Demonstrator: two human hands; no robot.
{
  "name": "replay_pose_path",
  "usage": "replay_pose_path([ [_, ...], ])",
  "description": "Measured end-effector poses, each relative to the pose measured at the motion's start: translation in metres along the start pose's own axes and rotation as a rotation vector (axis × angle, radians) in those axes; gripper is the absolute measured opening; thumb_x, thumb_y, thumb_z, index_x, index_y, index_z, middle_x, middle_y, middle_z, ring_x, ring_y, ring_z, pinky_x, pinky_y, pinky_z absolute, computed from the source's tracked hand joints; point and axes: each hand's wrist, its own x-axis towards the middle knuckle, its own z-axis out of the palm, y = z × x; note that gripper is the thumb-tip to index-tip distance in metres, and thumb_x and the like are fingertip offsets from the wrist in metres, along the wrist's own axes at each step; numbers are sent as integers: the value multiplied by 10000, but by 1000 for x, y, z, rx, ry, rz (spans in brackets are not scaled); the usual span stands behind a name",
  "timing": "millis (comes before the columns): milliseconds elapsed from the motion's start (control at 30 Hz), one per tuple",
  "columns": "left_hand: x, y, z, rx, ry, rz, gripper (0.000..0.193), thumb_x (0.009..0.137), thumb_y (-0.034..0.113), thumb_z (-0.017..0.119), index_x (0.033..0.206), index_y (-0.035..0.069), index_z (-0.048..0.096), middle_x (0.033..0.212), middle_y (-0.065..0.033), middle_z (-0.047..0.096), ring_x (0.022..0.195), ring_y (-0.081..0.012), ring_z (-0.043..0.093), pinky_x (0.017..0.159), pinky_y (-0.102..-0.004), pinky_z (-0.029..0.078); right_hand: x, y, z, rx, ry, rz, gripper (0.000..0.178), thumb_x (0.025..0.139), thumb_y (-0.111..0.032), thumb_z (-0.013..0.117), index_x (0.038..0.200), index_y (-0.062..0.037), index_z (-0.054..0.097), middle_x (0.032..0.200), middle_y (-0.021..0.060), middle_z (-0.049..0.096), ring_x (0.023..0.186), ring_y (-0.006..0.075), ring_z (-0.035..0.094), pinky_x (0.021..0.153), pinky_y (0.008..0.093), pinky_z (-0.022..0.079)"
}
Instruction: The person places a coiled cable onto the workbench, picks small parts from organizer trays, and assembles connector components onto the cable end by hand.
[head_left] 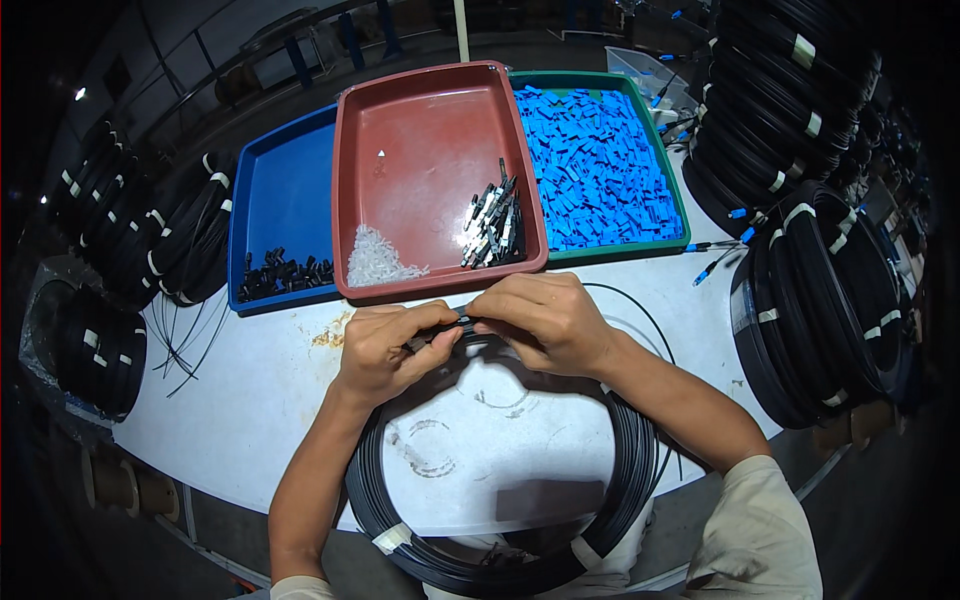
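Both hands meet over the table, just in front of the red tray. My left hand (392, 345) is closed, thumb and forefinger pinching a small black connector part (466, 323). From the other side my right hand (545, 318) grips the same part with its fingertips, which cover most of it. Below them lies a coil of black cable (367, 490), bound with pale tape and reaching over the table's near edge. A loose loop of the cable curves out beyond my right hand.
Behind my hands, a red tray (430, 290) holds clear sleeves (378, 257) and black-and-silver parts (492, 222). A blue tray (236, 240) on its left has black pieces; a green tray (620, 250) on its right has blue connector housings (595, 170). Cable coils (820, 310) stand at both sides.
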Motion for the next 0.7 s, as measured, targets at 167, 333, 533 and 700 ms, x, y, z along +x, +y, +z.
replay_pose_path([
  [167,-2,-1,0,3,-7,-43,152,749,-7,805,881,-31,732,794,-140,748,635,-196,725,586,-269,572,-2,6,5,73,61,6,232,741,-47,754,961,-33,680,816,104,668,717,278,668,621,366,535],
  [333,-4,-2,0,4,-15,-15,192,746,9,830,917,-28,748,815,-147,756,667,-208,740,608,-275,587,0,2,1,52,62,4,205,731,-41,761,923,-38,690,790,87,669,668,265,657,569,360,515],
  [533,-6,-4,3,-16,7,-53,186,790,57,821,961,10,766,868,-115,769,682,-177,730,610,-274,574,0,1,0,36,77,8,170,729,-50,769,885,-48,702,746,68,660,614,243,643,522,347,494],
  [700,-10,-7,0,-226,39,-214,163,814,47,791,970,1,775,856,-117,772,638,-135,709,591,-231,540,1,2,1,16,114,12,166,729,-56,772,880,-53,702,743,63,655,606,238,638,513,344,487],
])
